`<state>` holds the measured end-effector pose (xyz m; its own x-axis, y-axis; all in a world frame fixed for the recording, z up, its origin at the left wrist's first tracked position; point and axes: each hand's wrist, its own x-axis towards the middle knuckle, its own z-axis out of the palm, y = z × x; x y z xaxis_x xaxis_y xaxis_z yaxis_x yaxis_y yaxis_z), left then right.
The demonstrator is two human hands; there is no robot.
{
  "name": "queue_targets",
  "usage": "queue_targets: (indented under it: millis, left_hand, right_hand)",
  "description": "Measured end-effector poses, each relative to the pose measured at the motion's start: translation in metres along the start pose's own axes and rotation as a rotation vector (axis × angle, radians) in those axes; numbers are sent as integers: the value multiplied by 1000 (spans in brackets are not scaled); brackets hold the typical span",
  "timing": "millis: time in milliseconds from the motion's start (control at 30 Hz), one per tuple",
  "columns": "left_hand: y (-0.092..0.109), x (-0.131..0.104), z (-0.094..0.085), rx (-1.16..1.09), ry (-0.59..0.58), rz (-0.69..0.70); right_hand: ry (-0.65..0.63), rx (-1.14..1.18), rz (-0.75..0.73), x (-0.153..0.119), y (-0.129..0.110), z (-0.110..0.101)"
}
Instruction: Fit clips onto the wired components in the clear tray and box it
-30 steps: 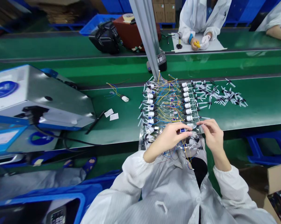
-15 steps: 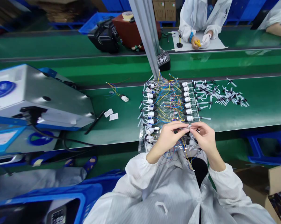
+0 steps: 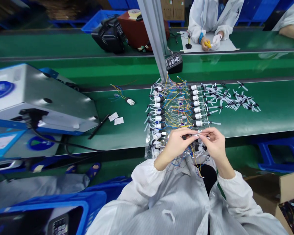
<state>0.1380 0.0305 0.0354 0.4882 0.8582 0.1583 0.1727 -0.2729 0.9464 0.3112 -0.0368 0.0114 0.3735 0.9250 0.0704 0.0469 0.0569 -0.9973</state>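
My left hand [image 3: 178, 141] and my right hand [image 3: 213, 141] meet at the near edge of the bench, both closed in a pinch. Between their fingertips is a small white piece [image 3: 196, 134], too small and too covered to name. Under and beyond the hands lie two columns of small white-and-black cylinders [image 3: 198, 116], with thin coloured wires [image 3: 177, 111] running between the columns. They rest on clear plastic [image 3: 148, 152] that hangs over the edge. More wires dangle below my hands [image 3: 198, 170].
Loose pale strips with black parts [image 3: 240, 99] lie right. A single wired cylinder [image 3: 130, 101], paper slips [image 3: 118, 120] and a black pen [image 3: 99, 126] lie left, beside a metal machine [image 3: 44, 101]. A post [image 3: 154, 36] rises behind. Across the bench, a co-worker's hands [image 3: 210, 44] hold something yellow.
My hands stay pinched together in nearly the same place, with only slight finger movement. The black display box by the post has turned and shifted slightly right.
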Motion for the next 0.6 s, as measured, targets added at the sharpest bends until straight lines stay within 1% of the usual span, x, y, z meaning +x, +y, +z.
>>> queue_targets:
  millis: [100,167,300,333,400,500,600]
  left_hand:
    - [1,0,-2,60,-24,80]
    - [0,0,-4,97,-48,127]
    - [-1,0,-8,122,-100,179]
    - [-2,0,-8,114,-99,186]
    - [-3,0,-8,96,-70,195]
    - [-5,-1,-5,79,-16,225]
    - [-8,-1,-1,73,17,287]
  right_hand:
    - [-19,-45,-5,-2,1,-4]
    - [-63,-114,-33,-2,1,-7]
    - [-158,-244,-96,1,-3,-9]
    - [-167,-225,-101,2,-4,-9]
    - [-159,-117,-104,3,-5,-7]
    - [-107,54,-103,3,-4,-5]
    - [-79,109,-103,2,-1,-5]
